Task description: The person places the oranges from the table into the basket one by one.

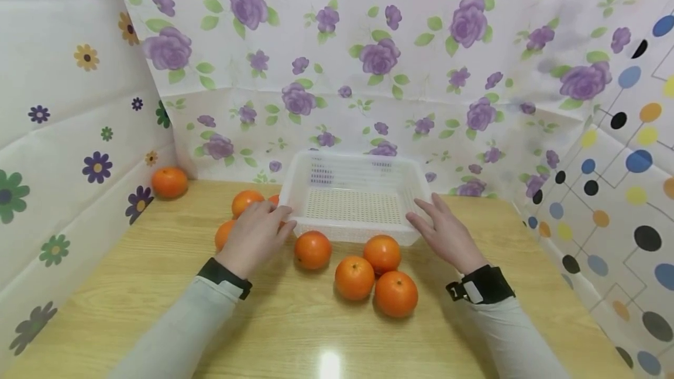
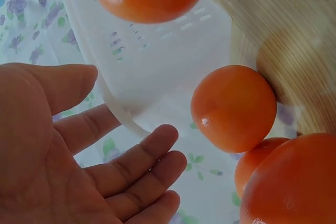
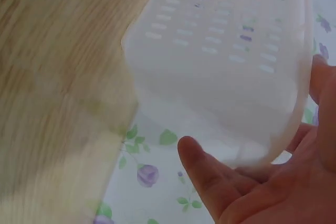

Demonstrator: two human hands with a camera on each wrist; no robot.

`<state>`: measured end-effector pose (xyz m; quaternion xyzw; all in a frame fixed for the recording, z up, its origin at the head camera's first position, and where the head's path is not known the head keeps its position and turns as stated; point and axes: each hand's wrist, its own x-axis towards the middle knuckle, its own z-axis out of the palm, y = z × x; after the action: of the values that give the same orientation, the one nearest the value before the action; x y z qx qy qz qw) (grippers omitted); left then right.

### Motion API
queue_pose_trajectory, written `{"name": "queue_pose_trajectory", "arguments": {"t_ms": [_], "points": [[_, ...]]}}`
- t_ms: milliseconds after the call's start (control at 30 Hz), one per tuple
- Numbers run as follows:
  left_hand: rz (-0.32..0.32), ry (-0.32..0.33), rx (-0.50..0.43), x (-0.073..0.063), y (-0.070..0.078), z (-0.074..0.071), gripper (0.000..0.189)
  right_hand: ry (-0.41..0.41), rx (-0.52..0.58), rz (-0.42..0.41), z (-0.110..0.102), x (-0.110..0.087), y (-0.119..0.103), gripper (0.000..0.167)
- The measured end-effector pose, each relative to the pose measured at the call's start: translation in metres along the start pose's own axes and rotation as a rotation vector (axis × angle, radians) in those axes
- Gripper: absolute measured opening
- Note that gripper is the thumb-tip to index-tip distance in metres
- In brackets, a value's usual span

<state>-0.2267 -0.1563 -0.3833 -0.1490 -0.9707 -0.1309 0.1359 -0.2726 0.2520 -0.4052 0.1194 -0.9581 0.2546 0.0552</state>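
Note:
A white plastic basket (image 1: 358, 231) with a slotted floor and walls stands at the back of the table. My left hand (image 1: 258, 235) is at its left end; in the left wrist view the fingers are loosely extended, with thumb and index finger by the rim (image 2: 107, 95). My right hand (image 1: 450, 238) is at the opposite end, its fingers spread and slightly bent around the rim corner (image 3: 299, 114). One orange (image 1: 313, 250) sits right before the basket's front wall. A group of three oranges (image 1: 354, 278) lies nearer, to the right. More oranges (image 1: 246, 202) are partly hidden behind my left hand.
A single orange (image 1: 169, 182) lies in the far left corner of the wooden table (image 1: 295, 332). Flowered cloth (image 1: 337, 69) hangs behind the basket. A daisy-print sheet (image 1: 68, 151) closes the left side, a dotted sheet (image 1: 621, 192) the right.

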Motion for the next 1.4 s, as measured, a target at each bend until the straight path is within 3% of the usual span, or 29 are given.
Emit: {"name": "queue_pose_trajectory", "arguments": {"t_ms": [133, 367, 533, 1400], "points": [[0.009, 0.015, 0.013, 0.0, -0.002, 0.001, 0.038, 0.004, -0.025, -0.068, -0.009, -0.004, -0.002, 0.068], [-0.008, -0.007, 0.021, 0.002, 0.0, 0.001, 0.04, 0.038, -0.08, -0.282, -0.023, -0.017, -0.006, 0.033], [-0.004, 0.007, 0.013, 0.0, -0.001, 0.002, 0.039, 0.085, -0.12, -0.371, -0.023, -0.016, -0.007, 0.024], [0.039, 0.063, 0.047, -0.001, -0.001, 0.002, 0.034, 0.143, -0.247, -0.39, -0.02, -0.019, -0.015, 0.021]]}}
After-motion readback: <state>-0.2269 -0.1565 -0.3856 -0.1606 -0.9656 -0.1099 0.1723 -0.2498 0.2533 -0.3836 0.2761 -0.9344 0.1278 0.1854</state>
